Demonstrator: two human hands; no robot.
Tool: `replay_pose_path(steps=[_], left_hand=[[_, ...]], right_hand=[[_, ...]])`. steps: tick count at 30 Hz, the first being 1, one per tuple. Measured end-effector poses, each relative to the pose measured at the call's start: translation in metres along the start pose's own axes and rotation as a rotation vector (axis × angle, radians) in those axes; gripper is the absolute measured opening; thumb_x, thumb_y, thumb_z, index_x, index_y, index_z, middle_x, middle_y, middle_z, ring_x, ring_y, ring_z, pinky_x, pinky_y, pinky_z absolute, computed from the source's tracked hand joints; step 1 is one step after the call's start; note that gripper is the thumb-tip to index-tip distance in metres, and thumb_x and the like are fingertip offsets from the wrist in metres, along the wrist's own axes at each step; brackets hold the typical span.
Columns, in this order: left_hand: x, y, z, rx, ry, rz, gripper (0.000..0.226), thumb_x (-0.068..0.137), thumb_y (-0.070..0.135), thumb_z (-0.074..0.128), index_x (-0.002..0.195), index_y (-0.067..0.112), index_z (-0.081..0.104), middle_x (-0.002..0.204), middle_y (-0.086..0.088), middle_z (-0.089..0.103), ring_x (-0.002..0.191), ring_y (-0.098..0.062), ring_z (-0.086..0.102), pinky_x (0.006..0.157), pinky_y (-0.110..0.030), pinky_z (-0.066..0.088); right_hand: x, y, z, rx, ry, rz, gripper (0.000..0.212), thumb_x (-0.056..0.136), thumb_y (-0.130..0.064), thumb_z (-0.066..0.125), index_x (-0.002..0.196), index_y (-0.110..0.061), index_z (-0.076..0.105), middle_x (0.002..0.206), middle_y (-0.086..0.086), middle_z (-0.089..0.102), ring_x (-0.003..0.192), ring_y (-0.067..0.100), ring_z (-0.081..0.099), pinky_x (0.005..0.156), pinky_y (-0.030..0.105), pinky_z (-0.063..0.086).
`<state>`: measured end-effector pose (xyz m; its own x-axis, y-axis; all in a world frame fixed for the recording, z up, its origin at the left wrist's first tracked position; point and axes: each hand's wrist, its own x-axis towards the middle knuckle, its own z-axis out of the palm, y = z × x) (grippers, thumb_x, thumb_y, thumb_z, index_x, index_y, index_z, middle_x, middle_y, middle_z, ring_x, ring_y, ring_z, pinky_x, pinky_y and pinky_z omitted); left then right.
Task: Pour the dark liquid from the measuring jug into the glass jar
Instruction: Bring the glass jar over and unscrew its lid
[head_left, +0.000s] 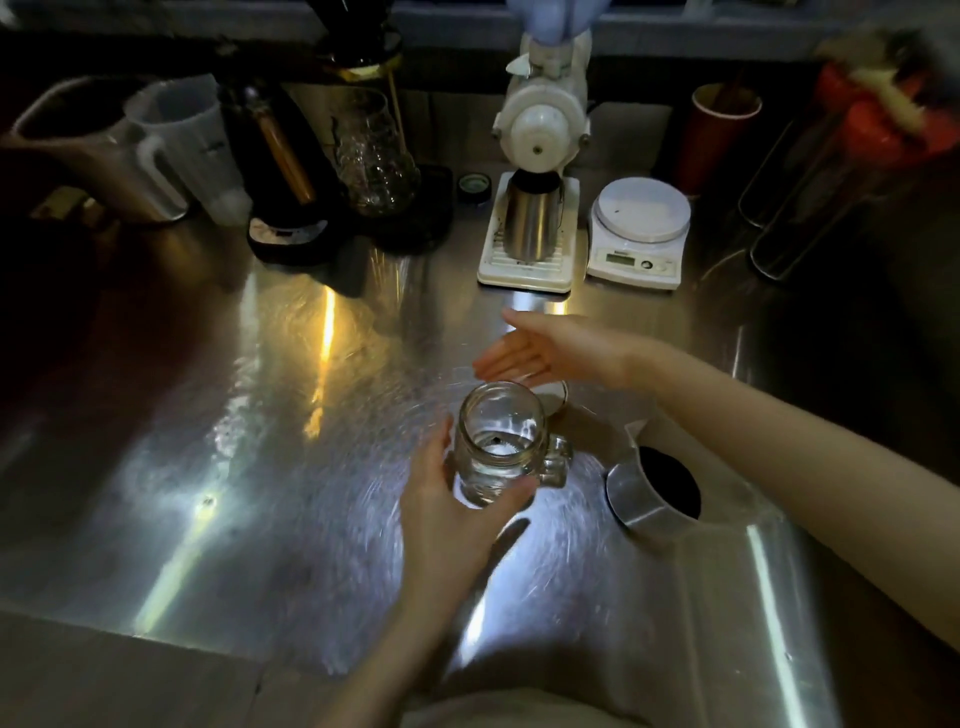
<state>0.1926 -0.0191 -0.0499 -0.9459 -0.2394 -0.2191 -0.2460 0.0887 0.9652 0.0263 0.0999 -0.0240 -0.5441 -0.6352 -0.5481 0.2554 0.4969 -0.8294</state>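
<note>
From the head camera, the glass jar (497, 441) stands upright on the shiny metal worktop (260, 441), and everything else sits around it. The left hand (452, 512) is wrapped round the near side of the jar, fingers (511, 496) curled and pressed on the glass. The right hand (540, 349) floats just behind the jar, flat and open, fingers (498, 361) straight and close together, touching nothing. The measuring jug (657, 486) with dark liquid (670, 480) inside stands to the right of the jar, apart from both hands. Far behind the jar stand a white grinder (540, 119) and a white scale (641, 228).
</note>
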Motion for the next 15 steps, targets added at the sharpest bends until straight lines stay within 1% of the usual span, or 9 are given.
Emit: replay_pose_path(steps=[1,3,5,6,8,10,12,14,15], left_hand=[[-0.004,-0.001,0.007,-0.017,0.041,0.004,0.081,0.058,0.006,0.082,0.128,0.02,0.044,0.124,0.001,0.052,0.1,0.001,0.058,0.054,0.0,0.043],[-0.006,-0.005,0.017,-0.048,0.127,0.037,0.077,0.054,0.013,0.085,0.118,0.029,0.046,0.124,-0.003,0.052,0.104,-0.012,0.056,0.053,-0.002,0.044],[-0.007,-0.002,0.017,-0.042,0.164,0.056,0.075,0.048,0.028,0.083,0.113,0.035,0.045,0.122,-0.001,0.054,0.098,-0.009,0.056,0.052,-0.002,0.043],[-0.007,0.001,0.016,-0.045,0.161,0.046,0.075,0.047,0.029,0.083,0.112,0.035,0.045,0.12,0.001,0.054,0.094,-0.006,0.056,0.051,-0.001,0.042],[-0.006,0.004,0.013,-0.051,0.132,0.044,0.073,0.05,0.021,0.084,0.112,0.031,0.047,0.109,0.008,0.054,0.085,0.001,0.057,0.048,0.0,0.04],[-0.006,0.007,0.009,-0.078,0.074,0.042,0.066,0.056,0.005,0.082,0.11,0.027,0.05,0.094,0.016,0.054,0.074,0.013,0.059,0.045,0.001,0.038],[-0.002,0.006,0.005,-0.103,0.025,-0.01,0.061,0.062,-0.006,0.076,0.111,0.02,0.053,0.091,0.015,0.056,0.067,0.02,0.057,0.045,0.0,0.039],[0.002,0.004,0.0,-0.146,0.012,-0.057,0.06,0.063,-0.01,0.074,0.113,0.017,0.052,0.097,0.006,0.059,0.073,0.007,0.062,0.045,-0.002,0.041],[0.005,0.0,-0.003,-0.162,0.016,-0.064,0.06,0.063,-0.01,0.074,0.113,0.015,0.053,0.103,0.001,0.06,0.081,0.0,0.062,0.047,-0.003,0.043]], right_hand=[[0.001,0.001,0.005,0.02,-0.022,0.017,0.064,0.096,-0.05,0.013,0.124,-0.009,0.055,0.132,0.01,0.056,0.121,0.021,0.052,0.104,0.036,0.036],[0.001,0.002,0.012,0.069,-0.05,0.048,0.07,0.095,-0.054,0.008,0.127,-0.01,0.052,0.134,0.011,0.053,0.121,0.022,0.051,0.1,0.033,0.037],[-0.002,0.002,0.018,0.075,-0.062,0.056,0.075,0.094,-0.055,0.005,0.128,-0.008,0.052,0.132,0.012,0.055,0.114,0.018,0.055,0.092,0.026,0.04],[-0.005,0.001,0.02,0.066,-0.056,0.054,0.076,0.093,-0.055,0.004,0.128,-0.007,0.051,0.13,0.013,0.056,0.11,0.016,0.056,0.088,0.024,0.041],[-0.009,0.002,0.02,0.065,-0.023,0.055,0.078,0.094,-0.055,0.003,0.128,-0.004,0.051,0.129,0.014,0.057,0.106,0.015,0.057,0.086,0.023,0.042],[-0.013,0.004,0.021,0.062,0.026,0.048,0.077,0.093,-0.056,0.005,0.127,-0.004,0.052,0.128,0.013,0.058,0.109,0.018,0.057,0.092,0.028,0.042],[-0.018,0.008,0.021,0.058,0.096,0.055,0.076,0.093,-0.057,0.009,0.128,-0.004,0.051,0.128,0.013,0.058,0.113,0.021,0.056,0.095,0.03,0.04],[-0.023,0.011,0.021,0.071,0.182,0.065,0.075,0.092,-0.059,0.015,0.129,-0.003,0.049,0.129,0.013,0.057,0.117,0.025,0.054,0.098,0.032,0.04],[-0.026,0.012,0.022,0.091,0.222,0.067,0.074,0.092,-0.059,0.017,0.128,-0.002,0.049,0.129,0.014,0.057,0.118,0.026,0.053,0.099,0.033,0.04]])
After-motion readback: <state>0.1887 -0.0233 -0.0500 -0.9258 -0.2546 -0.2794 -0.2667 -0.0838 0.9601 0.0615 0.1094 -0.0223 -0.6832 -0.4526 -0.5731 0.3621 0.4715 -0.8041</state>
